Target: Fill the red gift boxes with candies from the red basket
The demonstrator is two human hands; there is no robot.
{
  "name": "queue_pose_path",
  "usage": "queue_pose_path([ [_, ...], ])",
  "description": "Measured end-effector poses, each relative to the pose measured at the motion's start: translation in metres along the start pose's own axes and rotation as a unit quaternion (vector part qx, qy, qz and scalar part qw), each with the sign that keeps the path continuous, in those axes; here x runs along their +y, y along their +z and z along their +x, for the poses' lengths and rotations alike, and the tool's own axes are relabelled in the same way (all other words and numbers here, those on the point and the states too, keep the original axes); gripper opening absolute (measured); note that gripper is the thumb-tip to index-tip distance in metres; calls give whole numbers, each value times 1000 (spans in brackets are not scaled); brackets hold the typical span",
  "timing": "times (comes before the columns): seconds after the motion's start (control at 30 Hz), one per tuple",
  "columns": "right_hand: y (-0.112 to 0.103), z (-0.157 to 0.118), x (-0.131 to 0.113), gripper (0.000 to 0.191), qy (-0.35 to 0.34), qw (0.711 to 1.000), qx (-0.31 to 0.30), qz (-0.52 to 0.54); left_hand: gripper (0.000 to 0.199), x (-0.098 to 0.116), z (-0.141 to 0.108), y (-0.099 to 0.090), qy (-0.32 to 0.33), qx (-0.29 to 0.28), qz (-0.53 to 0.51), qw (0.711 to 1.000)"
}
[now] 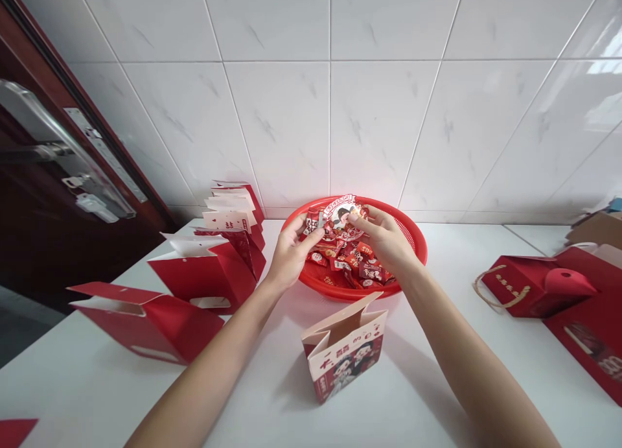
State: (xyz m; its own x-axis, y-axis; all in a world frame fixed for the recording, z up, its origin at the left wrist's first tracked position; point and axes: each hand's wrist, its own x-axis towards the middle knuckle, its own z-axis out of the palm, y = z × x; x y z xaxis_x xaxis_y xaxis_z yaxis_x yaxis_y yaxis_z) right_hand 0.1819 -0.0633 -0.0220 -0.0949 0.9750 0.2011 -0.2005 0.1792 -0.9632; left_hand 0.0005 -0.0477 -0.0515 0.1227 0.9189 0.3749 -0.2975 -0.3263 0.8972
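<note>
Over a red plastic basket (pixel 422 244) full of wrapped candies (pixel 352 260), both my hands are closed on candy packets. Between the thumb and fingers of my left hand (pixel 291 250) is a red candy packet (pixel 312 224) with white lettering. My right hand (pixel 386 237) pinches a white-and-red candy packet (pixel 340 209) with a cartoon figure on it. The two packets sit side by side and partly overlap. Nearer to me, an open-topped paper gift box (pixel 347 360) with a printed cartoon couple stands upright between my forearms.
Open red gift boxes (pixel 194 325) stand to the left, with more pale-flapped boxes (pixel 230 211) in a row behind them. At right lie a red box with a rope handle (pixel 525 289) and other red boxes (pixel 590 331). A tiled wall (pixel 369 124) backs the white table (pixel 262 396); a dark door (pixel 43 176) is at left.
</note>
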Motion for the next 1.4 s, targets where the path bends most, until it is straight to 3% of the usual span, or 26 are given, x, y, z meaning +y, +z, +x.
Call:
queue_pose_path([
  [0.3, 9, -3, 1, 36, -29, 998, -8, -53, 44, -1, -2, -2, 12, -10, 29, 999],
  [0.4, -4, 0, -6, 41, -27, 993, -44, -107, 43, -4, -1, -2, 36, 9, 46, 998],
  [0.5, -31, 15, -12, 36, -53, 980, -45, -186, 42, -7, 0, -2, 50, 46, 34, 997],
  [0.57, -48, 30, -10, 20, -88, 943, -21, -321, 42, -9, 1, -1, 50, 59, 21, 997],
  [0.63, -57, 44, -2, 16, -52, 861, -82, -499, 40, -9, 2, -1, 49, 63, 15, 997],
  [0.7, -58, 52, 11, 22, -4, 789, -156, -594, 40, -8, 2, 0, 47, 63, 18, 997],
  [0.77, -53, 55, 24, 22, 15, 765, -182, -618, 41, -7, 2, 0, 44, 64, 23, 997],
  [0.87, -48, 54, 32, 17, 11, 771, -168, -614, 44, -6, 1, 0, 40, 60, 22, 997],
  [1.0, -53, 48, 15, 14, -8, 808, -137, -572, 44, -6, 1, 1, 38, 59, 23, 997],
  [1.07, -54, 40, 1, 20, -35, 884, -121, -450, 43, -6, 1, 1, 43, 57, 24, 997],
  [1.13, -49, 28, -11, 27, -58, 970, -94, -216, 43, -6, 1, 1, 49, 51, 20, 997],
  [1.17, -45, 22, -15, 29, -60, 988, -78, -116, 43, -6, 1, 1, 52, 46, 18, 997],
  [1.23, -34, 11, -20, 31, -51, 997, -56, -19, 45, -6, 1, 1, 57, 41, 13, 997],
  [1.4, -19, -2, -22, 36, -36, 998, -17, 50, 46, -4, 0, 1, 59, 48, 7, 997],
])
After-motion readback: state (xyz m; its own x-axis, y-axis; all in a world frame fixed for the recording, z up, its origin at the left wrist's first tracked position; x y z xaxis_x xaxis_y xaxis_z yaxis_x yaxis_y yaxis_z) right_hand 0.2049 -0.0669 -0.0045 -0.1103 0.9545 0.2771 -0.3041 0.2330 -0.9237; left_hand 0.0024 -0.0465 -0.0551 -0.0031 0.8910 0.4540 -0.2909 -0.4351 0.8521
